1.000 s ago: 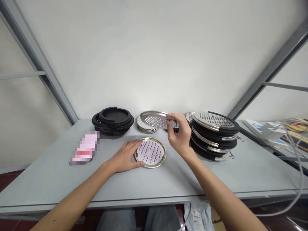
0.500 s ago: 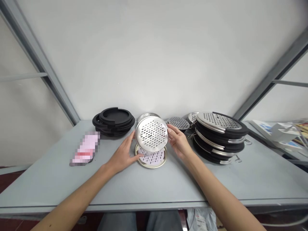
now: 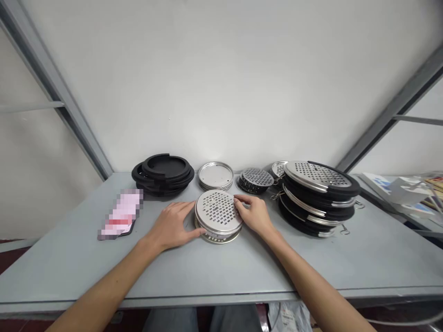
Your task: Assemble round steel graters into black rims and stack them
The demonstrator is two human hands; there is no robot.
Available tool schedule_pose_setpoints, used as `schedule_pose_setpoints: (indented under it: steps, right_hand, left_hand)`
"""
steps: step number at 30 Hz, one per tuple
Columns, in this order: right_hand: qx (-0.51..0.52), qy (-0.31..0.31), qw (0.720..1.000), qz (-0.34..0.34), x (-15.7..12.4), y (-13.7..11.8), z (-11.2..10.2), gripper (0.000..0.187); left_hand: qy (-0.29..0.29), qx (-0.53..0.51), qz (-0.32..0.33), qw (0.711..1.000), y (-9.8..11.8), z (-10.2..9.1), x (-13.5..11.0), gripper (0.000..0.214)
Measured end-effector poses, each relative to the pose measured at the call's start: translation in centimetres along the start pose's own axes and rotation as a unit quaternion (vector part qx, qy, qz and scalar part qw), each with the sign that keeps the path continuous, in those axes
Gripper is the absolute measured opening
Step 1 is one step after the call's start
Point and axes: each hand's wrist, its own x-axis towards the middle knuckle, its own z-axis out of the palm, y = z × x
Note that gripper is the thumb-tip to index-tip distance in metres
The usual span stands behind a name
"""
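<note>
"On the near half of the grey table (image 3: 194,276), what's that?"
"Silver grater disc (image 3: 218,210), right over a gold-rimmed disc (image 3: 221,240). Left hand (image 3: 173,224) is spread wide around its left edge, thumb on the near side. Right hand (image 3: 255,214) has the right rim between thumb and fingers."
"Resting on the lower one?"
"Can't tell. Plain silver discs (image 3: 216,174) are stacked just beyond, black bases (image 3: 165,167) far left, black-rimmed grater stack (image 3: 316,203) off right."
</note>
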Motion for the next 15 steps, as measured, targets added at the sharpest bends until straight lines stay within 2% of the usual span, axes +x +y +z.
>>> schedule_pose_setpoints:
  steps: [4,8,12,15]
  right_hand:
    - [-0.079,-0.024,0.996,0.016,-0.3,0.0,0.2,0.028]
    - [-0.123,-0.034,0.992,0.015,-0.1,0.5,0.4,0.030]
    - [-0.075,-0.048,0.995,-0.040,0.1,0.7,0.3,0.036]
    - [-0.068,-0.087,0.989,-0.096,0.1,0.5,0.2,0.033]
  left_hand:
    - [-0.046,0.010,0.004,0.999,-0.6,-0.4,-0.2,0.070]
    - [-0.058,0.017,-0.019,0.998,-1.4,-0.4,-0.6,0.082]
    - [-0.082,-0.024,-0.011,0.996,-1.1,-0.6,-0.6,0.093]
    - [-0.103,-0.056,0.013,0.993,-0.6,-0.4,-0.4,0.084]
